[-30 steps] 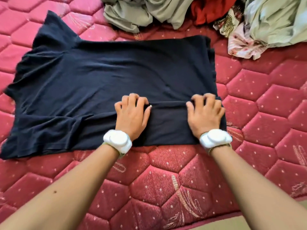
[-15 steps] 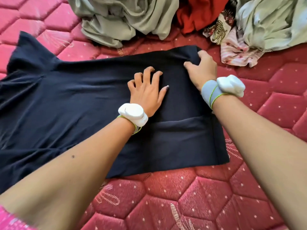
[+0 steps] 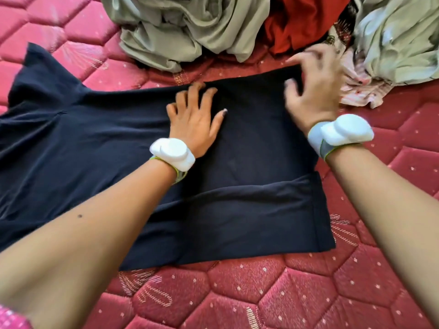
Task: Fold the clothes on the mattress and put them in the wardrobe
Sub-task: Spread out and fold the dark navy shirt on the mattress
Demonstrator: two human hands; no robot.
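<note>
Navy t-shirt [image 3: 99,148] lies flat on the red quilted mattress [image 3: 273,300], near edge folded up into a band; my left hand [image 3: 194,119] rests on its middle, fingers straight and spread, pressing the cloth down; my right hand [image 3: 316,89] is at the shirt's far right corner, fingers curled, blurred, can't tell if they actually pinch the edge; unfolded pile sits beyond the shirt: olive garment [image 3: 190,27], red garment [image 3: 301,22], pale green garment [image 3: 399,36].
</note>
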